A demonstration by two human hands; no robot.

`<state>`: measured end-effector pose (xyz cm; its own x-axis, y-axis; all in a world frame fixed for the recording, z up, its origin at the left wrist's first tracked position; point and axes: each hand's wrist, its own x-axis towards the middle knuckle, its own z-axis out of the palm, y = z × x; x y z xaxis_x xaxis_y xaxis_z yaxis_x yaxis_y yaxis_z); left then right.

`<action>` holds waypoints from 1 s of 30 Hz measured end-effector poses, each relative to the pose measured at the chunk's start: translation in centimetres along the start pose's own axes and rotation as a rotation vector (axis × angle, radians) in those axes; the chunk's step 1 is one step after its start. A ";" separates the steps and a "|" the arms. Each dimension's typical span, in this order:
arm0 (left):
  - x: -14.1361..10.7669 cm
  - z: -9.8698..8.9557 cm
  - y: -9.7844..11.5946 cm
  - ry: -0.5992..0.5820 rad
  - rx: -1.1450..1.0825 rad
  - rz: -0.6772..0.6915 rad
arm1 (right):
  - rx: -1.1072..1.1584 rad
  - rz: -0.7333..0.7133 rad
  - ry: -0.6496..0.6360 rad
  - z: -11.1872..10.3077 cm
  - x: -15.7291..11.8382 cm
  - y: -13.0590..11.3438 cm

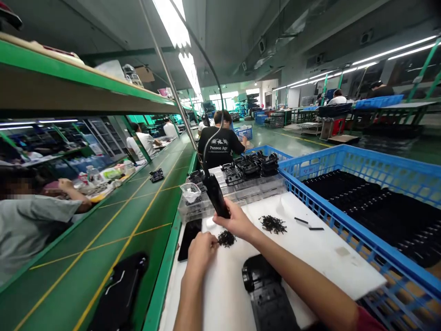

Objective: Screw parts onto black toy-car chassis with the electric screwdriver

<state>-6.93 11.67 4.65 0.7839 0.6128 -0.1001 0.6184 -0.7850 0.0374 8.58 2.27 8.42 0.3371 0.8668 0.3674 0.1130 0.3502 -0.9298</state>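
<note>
My right hand (237,221) is wrapped around a black electric screwdriver (216,196), held tilted above the white work board (330,257). Below it, my left hand (202,249) has its fingers pinched together at the edge of a small pile of black screws (226,238); whatever lies between the fingertips is too small to make out. A second pile of black screws (273,224) lies farther right. Nearest me on the board rests a black plastic toy-car chassis (270,294) with a wheel showing. A dark phone-like slab (189,240) lies left of my left hand.
On the right stands a blue crate (344,220) full of black parts. Several assembled chassis (250,166) sit beyond the board. The green conveyor belt (138,207) on the left carries a black car part (120,292). A co-worker (220,142) sits ahead.
</note>
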 end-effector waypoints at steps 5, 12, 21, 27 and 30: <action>0.0 0.2 -0.1 0.009 -0.031 -0.010 | 0.059 -0.005 -0.038 0.5 -1.0 1.1; -0.4 0.8 1.1 0.160 -0.274 0.101 | 0.101 -0.038 -0.073 -0.4 -1.8 0.6; -0.4 1.5 3.7 0.266 -0.601 0.326 | 0.190 0.000 -0.106 -1.7 -2.4 0.2; -0.5 1.3 3.5 0.371 -0.664 0.380 | 0.215 0.006 -0.130 -2.1 -2.5 0.1; -0.5 1.1 3.5 0.402 -0.674 0.397 | 0.268 0.018 -0.146 -2.1 -2.5 0.2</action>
<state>-5.22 8.51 3.71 0.8298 0.3915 0.3978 0.0976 -0.8036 0.5871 9.70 -0.52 7.27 0.1965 0.9087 0.3683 -0.1489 0.3989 -0.9048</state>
